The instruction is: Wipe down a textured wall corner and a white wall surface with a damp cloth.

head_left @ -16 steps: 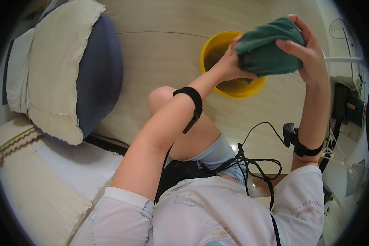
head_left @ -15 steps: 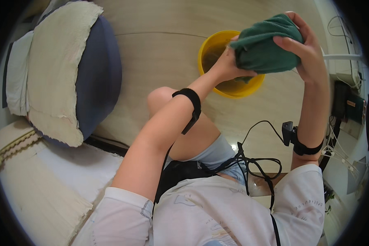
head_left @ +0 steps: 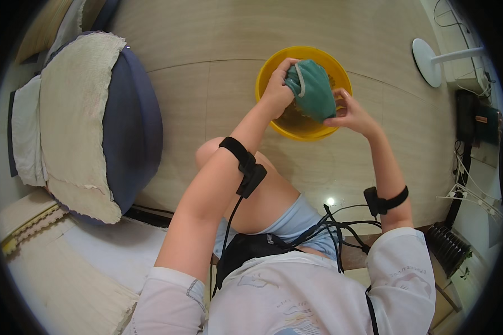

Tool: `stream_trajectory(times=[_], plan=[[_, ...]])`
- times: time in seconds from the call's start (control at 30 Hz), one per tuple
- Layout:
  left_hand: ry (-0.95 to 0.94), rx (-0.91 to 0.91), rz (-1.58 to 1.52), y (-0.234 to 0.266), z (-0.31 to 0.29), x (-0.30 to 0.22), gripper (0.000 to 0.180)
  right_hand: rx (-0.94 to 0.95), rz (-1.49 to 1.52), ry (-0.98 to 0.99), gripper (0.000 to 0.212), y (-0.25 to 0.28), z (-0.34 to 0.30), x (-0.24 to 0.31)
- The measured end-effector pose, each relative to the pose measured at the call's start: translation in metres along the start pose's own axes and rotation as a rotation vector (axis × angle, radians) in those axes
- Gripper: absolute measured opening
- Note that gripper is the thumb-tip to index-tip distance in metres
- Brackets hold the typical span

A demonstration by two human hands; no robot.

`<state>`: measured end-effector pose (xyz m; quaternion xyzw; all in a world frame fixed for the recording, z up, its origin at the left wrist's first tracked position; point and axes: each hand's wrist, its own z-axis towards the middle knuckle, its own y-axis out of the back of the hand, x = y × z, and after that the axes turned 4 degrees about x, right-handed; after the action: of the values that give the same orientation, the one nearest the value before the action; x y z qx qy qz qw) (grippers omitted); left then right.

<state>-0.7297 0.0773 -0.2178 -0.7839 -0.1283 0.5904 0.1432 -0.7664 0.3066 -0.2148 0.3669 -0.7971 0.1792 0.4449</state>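
Observation:
A bunched green cloth [head_left: 317,92] with a pale strip along its upper left part is held above a round yellow basin [head_left: 261,106]. Murky liquid shows inside the basin, partly hidden by the cloth and my hands. My left hand [head_left: 278,89] grips the cloth's left side, fingertips curled over its upper edge. At the right end, my right hand [head_left: 352,115] pinches the cloth's corner between thumb and bent fingers.
To the left stands a dark blue rounded seat [head_left: 137,123] with a cream cover [head_left: 75,123]. A white stand with a round base [head_left: 426,62] is at the far right. Loose white cables [head_left: 465,192] hang at the right wall. Black cords [head_left: 332,226] cross my lap.
Both hands brought the green cloth lower and to the left, over the basin. My right hand shifted from wrapping the cloth's right side to holding its lower right corner.

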Motion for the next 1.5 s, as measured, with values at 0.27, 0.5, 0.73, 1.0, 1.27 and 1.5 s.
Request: stream_trajectory(times=[0.27, 0.5, 0.73, 1.0, 1.27, 1.5], plan=[[-0.039, 0.116, -0.199, -0.012, 0.009, 0.01, 0.034, 0.061, 0.086, 0.134, 0.085, -0.034, 0.035, -0.017], [-0.194, 0.197, 0.054, -0.012, 0.011, -0.001, 0.042, -0.277, 0.311, 0.396, 0.058, -0.057, 0.06, -0.037], [-0.385, 0.235, 0.931, 0.013, -0.011, -0.002, 0.08, -0.567, -0.267, 0.605, 0.039, -0.041, 0.079, -0.024], [0.135, 0.211, 0.052, 0.026, -0.027, -0.018, 0.078, -0.716, -0.752, 0.794, 0.03, -0.02, 0.059, 0.018], [0.458, 0.353, -0.302, 0.026, -0.015, -0.027, 0.093, -0.693, -0.649, 1.116, 0.028, -0.026, 0.054, 0.056], [0.481, 0.461, -0.483, 0.016, -0.024, -0.013, 0.081, -0.553, -1.309, 1.286, 0.045, -0.001, 0.058, 0.056]])
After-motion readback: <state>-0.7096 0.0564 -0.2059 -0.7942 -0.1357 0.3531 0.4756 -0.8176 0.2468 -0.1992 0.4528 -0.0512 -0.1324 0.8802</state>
